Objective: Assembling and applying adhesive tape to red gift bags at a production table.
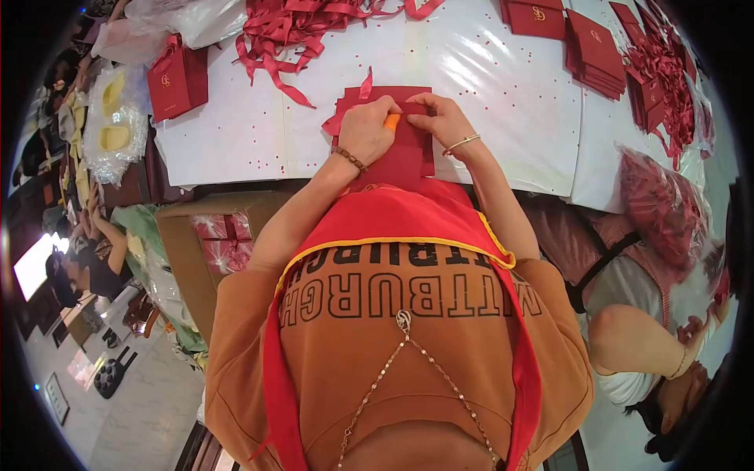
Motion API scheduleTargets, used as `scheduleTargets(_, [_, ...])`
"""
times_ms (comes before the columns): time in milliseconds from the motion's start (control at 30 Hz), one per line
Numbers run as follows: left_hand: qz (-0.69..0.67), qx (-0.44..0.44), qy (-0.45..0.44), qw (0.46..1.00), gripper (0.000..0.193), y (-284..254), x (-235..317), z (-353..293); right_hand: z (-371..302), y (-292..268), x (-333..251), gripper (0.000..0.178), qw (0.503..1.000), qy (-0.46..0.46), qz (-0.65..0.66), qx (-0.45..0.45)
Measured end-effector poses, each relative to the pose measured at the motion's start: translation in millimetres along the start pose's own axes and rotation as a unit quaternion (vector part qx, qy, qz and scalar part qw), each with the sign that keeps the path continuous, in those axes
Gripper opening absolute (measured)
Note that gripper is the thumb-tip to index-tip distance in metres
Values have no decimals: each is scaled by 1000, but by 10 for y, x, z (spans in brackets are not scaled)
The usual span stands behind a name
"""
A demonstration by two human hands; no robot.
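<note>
In front of me, at the near edge of the white table, lies a small pile of flat dark red paper bags [397, 161]. My left hand [367, 132] rests over the left side of the pile, closed round a small orange object [392, 122] that is mostly hidden in the fist. Thumb and forefinger of my right hand [444, 124] are bent together at the upper part of the top bag, close to the orange object. A short end of red ribbon [367, 83] sticks up beyond my left hand.
Loose red ribbons [290, 31] are heaped at the far side. A finished-looking red bag [178, 81] stands left; stacked red bags [594, 55] lie right. A cardboard box [184, 239] sits below the table at left. A person's arm [640, 341] is at right.
</note>
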State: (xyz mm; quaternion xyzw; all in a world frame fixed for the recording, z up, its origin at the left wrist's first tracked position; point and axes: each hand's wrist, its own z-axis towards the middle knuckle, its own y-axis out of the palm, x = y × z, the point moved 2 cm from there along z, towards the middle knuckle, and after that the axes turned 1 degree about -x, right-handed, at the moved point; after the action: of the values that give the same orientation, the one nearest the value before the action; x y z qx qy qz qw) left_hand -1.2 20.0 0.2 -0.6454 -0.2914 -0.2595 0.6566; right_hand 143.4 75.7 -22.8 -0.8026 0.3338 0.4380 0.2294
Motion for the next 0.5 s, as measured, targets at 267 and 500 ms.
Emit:
scheduleTargets(267, [-49,19,-42,998,7,-29,-13,69,42,25,-45,26,999,-31,-5,8])
scheduleTargets(500, [-22,9,-24,999,8,-3,-12,0,16,23,-4,26,995,-88,-25,38])
